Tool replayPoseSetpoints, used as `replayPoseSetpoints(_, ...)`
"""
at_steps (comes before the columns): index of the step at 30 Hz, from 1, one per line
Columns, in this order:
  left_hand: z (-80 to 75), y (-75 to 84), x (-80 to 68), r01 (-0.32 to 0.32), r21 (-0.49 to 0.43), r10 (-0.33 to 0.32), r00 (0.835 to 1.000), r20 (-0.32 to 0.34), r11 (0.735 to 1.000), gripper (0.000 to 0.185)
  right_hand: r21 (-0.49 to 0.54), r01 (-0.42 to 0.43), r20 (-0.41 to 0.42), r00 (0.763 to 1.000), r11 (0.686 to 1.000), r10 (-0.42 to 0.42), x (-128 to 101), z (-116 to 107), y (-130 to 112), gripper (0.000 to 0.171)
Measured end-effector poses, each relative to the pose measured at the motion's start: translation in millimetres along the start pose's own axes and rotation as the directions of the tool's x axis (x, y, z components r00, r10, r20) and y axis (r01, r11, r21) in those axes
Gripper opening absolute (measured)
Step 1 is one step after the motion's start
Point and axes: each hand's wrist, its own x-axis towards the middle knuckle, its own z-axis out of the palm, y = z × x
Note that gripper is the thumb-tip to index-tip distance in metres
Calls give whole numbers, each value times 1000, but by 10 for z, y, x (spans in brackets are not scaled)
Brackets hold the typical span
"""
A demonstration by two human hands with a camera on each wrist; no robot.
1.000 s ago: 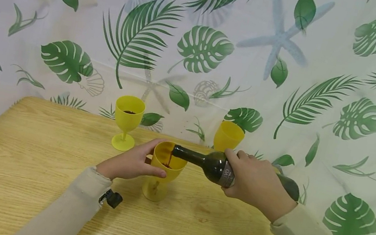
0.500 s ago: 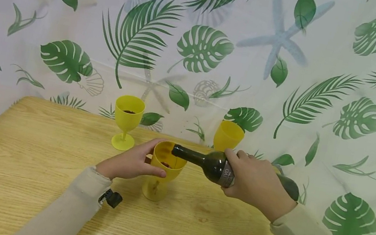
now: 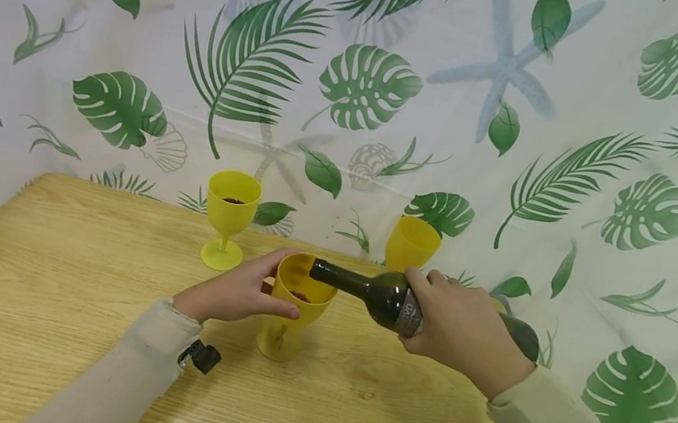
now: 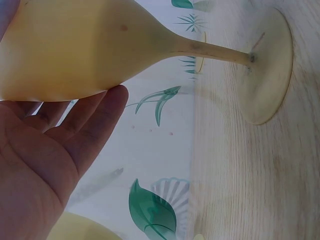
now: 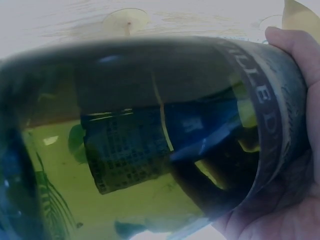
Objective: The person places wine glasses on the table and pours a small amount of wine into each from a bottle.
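My left hand (image 3: 236, 292) holds the bowl of a yellow goblet (image 3: 308, 316), thumb on the near side. The goblet's foot stands on the table, and some dark liquid (image 3: 300, 296) shows inside. In the left wrist view the fingers lie along the goblet's bowl (image 4: 100, 45), above its stem. My right hand (image 3: 461, 331) grips a dark green wine bottle (image 3: 385, 297) round its labelled body. The bottle lies nearly level, its mouth just inside the goblet's rim; I see no stream from it. Close up, the bottle (image 5: 125, 125) fills most of the right wrist view.
A second yellow goblet (image 3: 229, 222) with dark liquid stands at the back left of the wooden table (image 3: 55, 313). Another yellow goblet (image 3: 412, 246) stands behind the bottle, its lower part hidden. A leaf-patterned sheet (image 3: 373, 172) hangs behind the table.
The dark stream running from the bottle into the goblet a second ago thinned to a thread, and now none is visible. Both hands, the bottle and the goblet have stayed almost in place.
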Motion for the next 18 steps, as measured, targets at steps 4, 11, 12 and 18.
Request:
replayPoseSetpoints(4,0,1,1,1,-1,-1,1000,-1,1000,76,-1,2,1,1000,1000,-2,1,-2,-1,70)
replayPoseSetpoints(11,-4,10,-5,6,0,-6,1000,-2,1000,76,-3,7,-3,1000,1000,-7,10,-13,-7,69)
replayPoseSetpoints(12,-5,10,-6,7,1,-7,1000,-2,1000,76,-4,8,-5,1000,1000,-9,11,-13,-8,69)
replayPoseSetpoints(18,-7,20,-6,6,8,-6,1000,-4,1000,76,-5,11,-4,1000,1000,-11,17,-11,-18,69)
